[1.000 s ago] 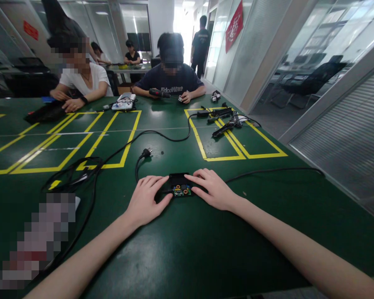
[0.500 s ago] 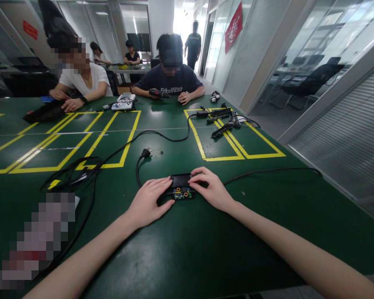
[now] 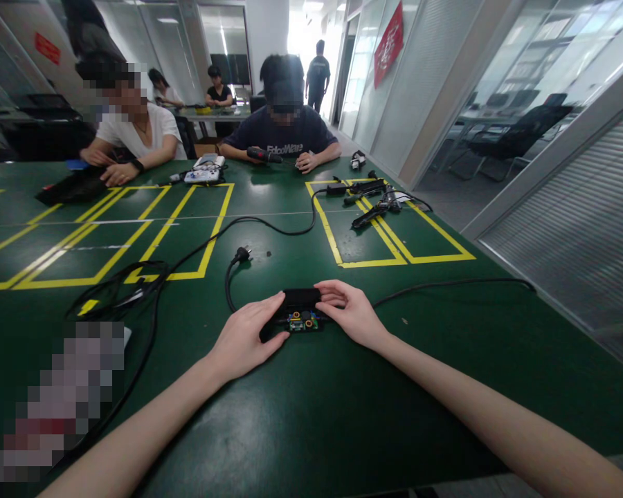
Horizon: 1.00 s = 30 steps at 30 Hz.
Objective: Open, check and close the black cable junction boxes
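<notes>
A small black power adapter [image 3: 301, 299] with its case off lies on the green table [image 3: 311, 415] in front of me, its green circuit board [image 3: 302, 321] showing at the near side. My left hand [image 3: 246, 335] grips the adapter's left end, fingers curled against it. My right hand [image 3: 350, 312] holds its right end, fingers bent over the top edge. A black cable [image 3: 446, 283] runs from the adapter to the right. Another black cord with a plug [image 3: 241, 255] curves away to the left behind it.
Yellow tape boxes [image 3: 394, 235] mark the table. Black tools and cables [image 3: 376, 200] lie in the right box. A tangle of black cables [image 3: 119, 290] sits at left. Two people sit across the table, one holding a black tool [image 3: 262, 155]. Glass walls stand at right.
Both hands have closed in on the adapter: my left fingers slid right against its end, and my right fingers curled from lying flat to gripping its top edge.
</notes>
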Tool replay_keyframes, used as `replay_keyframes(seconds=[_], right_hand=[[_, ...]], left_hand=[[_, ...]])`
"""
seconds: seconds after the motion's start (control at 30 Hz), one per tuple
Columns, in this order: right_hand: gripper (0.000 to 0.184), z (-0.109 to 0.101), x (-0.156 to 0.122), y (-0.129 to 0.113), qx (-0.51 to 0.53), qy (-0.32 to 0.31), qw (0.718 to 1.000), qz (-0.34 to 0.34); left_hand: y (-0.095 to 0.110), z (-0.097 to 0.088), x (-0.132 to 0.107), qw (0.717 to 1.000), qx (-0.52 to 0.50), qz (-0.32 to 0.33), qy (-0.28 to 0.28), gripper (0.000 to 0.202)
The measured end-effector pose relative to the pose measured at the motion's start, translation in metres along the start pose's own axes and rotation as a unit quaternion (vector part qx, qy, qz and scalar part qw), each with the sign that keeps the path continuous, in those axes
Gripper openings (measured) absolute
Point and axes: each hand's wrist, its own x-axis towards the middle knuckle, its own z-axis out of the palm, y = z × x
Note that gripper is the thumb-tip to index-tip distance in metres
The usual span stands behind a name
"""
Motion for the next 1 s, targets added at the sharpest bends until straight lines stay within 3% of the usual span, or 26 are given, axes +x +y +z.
replay_keyframes(seconds=[0.27,1.0], right_hand=[[0.038,0.000,-0.001,-0.004,0.018,-0.016,1.000,0.003],[0.021,-0.003,-0.007,-0.020,-0.024,-0.057,0.997,-0.035]], left_hand=[[0.001,-0.002,-0.003,0.999,-0.023,-0.030,0.004,0.079],[0.005,-0.005,0.000,0.996,-0.070,-0.051,-0.003,0.069]])
